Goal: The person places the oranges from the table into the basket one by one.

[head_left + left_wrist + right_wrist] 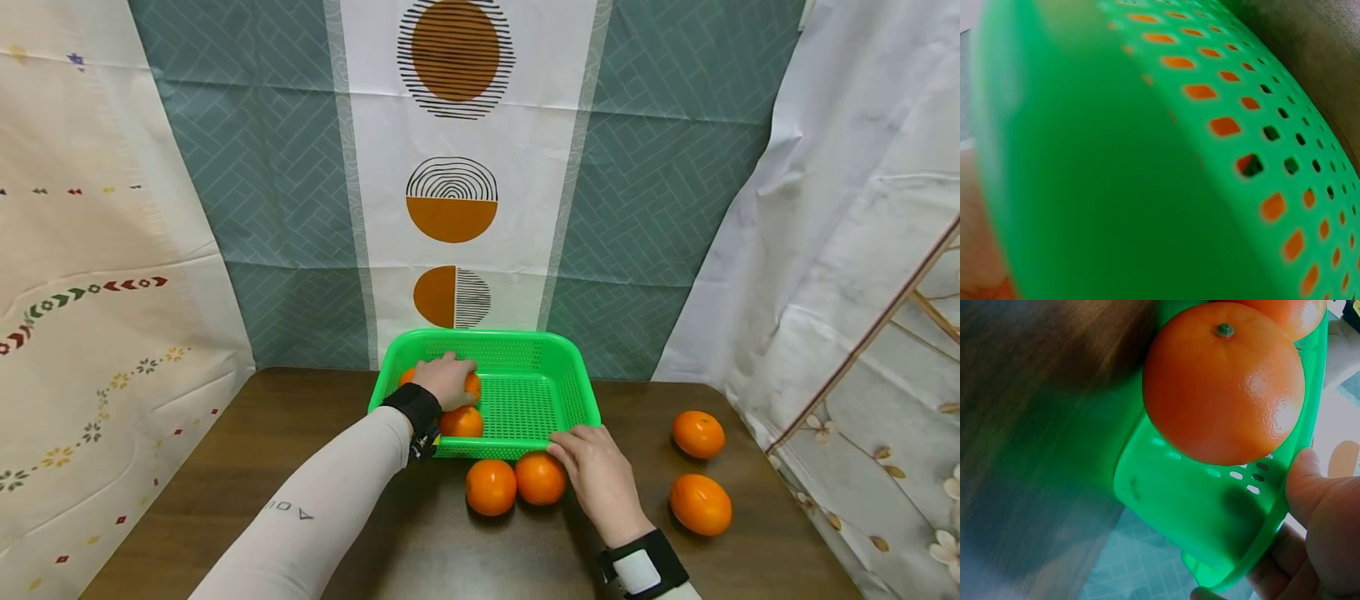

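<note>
A green plastic basket (525, 407) with perforated walls stands on the table, several oranges in its left part. My left hand (444, 382) reaches inside, thumb and fingers around an orange (473, 386). Another orange (462, 422) lies nearer the front wall, and one more (407, 377) is partly hidden behind the hand. At the front right corner my right hand (598, 477) grips the basket's rim, thumb and fingers on opposite sides in the right wrist view. Two oranges, the left one (491, 487) and the right one (541, 478), sit outside against the front. The basket wall (1097, 162) fills the left wrist view.
On the right side of the brown wooden table (315, 417) lie two more oranges, one farther back (698, 434) and one nearer (701, 504). A patterned cloth (465, 133) hangs behind the basket. Light fabrics border the table at left and right.
</note>
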Demonstrator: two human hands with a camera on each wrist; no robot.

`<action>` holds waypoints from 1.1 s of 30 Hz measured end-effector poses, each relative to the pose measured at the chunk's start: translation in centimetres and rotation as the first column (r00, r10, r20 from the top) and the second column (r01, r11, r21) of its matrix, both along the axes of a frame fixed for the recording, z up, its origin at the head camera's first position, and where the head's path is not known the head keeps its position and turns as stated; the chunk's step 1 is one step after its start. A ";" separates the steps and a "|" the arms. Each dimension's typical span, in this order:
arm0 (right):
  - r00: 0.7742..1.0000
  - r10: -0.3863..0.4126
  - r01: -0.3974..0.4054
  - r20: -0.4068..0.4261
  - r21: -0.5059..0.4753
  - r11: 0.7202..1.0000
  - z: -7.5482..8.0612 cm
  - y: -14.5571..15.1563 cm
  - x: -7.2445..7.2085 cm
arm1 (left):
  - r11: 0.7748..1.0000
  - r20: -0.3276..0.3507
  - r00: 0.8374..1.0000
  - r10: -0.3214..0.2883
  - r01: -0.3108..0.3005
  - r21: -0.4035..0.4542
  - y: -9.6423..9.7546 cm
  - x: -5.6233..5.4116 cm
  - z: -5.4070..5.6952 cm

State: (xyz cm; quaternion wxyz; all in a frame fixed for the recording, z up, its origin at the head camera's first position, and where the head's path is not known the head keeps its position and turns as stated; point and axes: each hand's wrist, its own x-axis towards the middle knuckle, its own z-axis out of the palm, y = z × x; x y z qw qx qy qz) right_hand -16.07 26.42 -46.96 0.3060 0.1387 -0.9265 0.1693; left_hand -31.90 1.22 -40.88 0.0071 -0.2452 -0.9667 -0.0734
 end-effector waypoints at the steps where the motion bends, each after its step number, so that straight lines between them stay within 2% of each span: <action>1: 1.000 0.002 -0.002 -0.005 0.001 1.000 0.0 0.0 0.0 | 1.000 0.007 1.000 0.007 -0.006 -0.007 0.0 -0.1 -0.1; 10: 1.000 0.003 -0.003 0.028 -0.012 1.000 0.2 -0.1 -0.2 | 1.000 0.003 1.000 0.018 -0.018 -0.010 0.1 -0.7 -0.6; 17: 0.999 0.001 0.000 0.038 -0.012 1.000 0.3 -0.2 -0.1 | 1.000 0.001 1.000 0.016 -0.016 0.002 -0.1 -0.6 -0.7; 28: 0.999 0.001 -0.001 0.039 -0.012 1.000 0.2 -0.3 0.0 | 1.000 -0.014 1.000 -0.003 0.004 0.022 -0.2 -0.9 -1.6; 33: 0.999 0.005 -0.005 0.033 -0.010 1.000 0.2 -0.2 0.0 | 0.999 -0.025 0.999 -0.021 0.022 0.044 -0.2 -1.0 -1.6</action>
